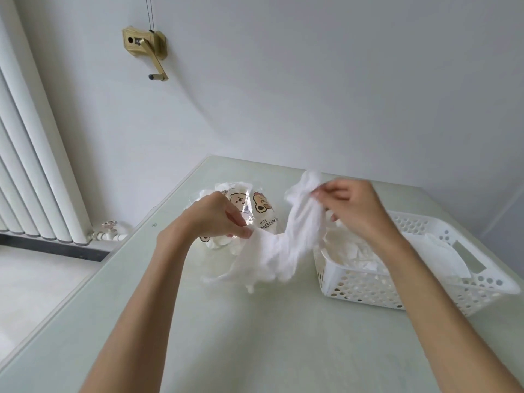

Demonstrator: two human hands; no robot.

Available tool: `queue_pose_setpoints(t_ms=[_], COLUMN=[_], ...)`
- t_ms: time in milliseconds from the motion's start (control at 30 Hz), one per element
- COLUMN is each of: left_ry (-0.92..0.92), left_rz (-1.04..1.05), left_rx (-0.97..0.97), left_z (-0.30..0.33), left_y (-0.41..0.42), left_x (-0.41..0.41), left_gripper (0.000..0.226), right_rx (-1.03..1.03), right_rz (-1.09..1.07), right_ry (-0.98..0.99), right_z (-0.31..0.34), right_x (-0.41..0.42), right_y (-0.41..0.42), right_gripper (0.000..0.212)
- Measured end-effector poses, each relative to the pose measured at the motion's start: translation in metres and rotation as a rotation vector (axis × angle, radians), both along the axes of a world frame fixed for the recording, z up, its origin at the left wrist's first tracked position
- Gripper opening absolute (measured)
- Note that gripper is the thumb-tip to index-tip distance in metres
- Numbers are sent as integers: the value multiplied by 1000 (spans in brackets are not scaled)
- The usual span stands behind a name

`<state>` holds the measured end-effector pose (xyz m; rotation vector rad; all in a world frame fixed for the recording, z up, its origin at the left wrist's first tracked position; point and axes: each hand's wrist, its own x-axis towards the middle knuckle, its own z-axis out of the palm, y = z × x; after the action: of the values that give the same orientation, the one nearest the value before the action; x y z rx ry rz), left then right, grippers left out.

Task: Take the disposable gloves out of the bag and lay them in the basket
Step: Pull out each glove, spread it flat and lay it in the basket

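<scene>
A thin white disposable glove (279,245) hangs stretched between my two hands above the table. My left hand (218,215) pinches its lower end just in front of the clear bag (255,205), which has cartoon bear prints and lies on the table. My right hand (351,205) pinches the glove's upper end, held over the near left corner of the white perforated basket (368,285). More crumpled white gloves (351,251) lie inside the basket.
The pale green table (255,336) stands against a white wall. Its left edge runs diagonally, with floor beyond. A white radiator (31,165) stands at far left. A brass crank (147,49) is fixed on the wall.
</scene>
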<state>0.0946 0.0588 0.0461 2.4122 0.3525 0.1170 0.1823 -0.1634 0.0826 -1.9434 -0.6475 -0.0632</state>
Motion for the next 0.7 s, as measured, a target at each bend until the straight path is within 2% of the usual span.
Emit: queue_pose_setpoints(t_ms=[100,200,267,400,500,600,633,700], left_ry=[53,91,114,168,239,8,-58,-73], left_rz=[8,13,4,-50,-189,-238,-263,-322], left_rx=[42,70,93,131,85,-33,-92,-209], left_z=[-3,-5,-5,1,18,41,46,54], left_y=[-2,-5,-8,-11,-10,-30,-43,-73], left_x=[4,5,6,5,-7,-16,-12,2], left_gripper=[14,14,14,16,55,90,94,88], right_rx=[430,768,889,735,617,577,569,563], right_rz=[-74,-97,-59,186,290,321,322,344], right_ry=[256,328,347,554,601,557,533,476], right_z=[6,9,13,9,9,13,14,16], right_x=[5,8,12,13,11,10,9,7], right_y=[-18,-30,-41,-49,-55,-61,-62,-66], right_gripper=[7,10,12,18,21,19,18,19])
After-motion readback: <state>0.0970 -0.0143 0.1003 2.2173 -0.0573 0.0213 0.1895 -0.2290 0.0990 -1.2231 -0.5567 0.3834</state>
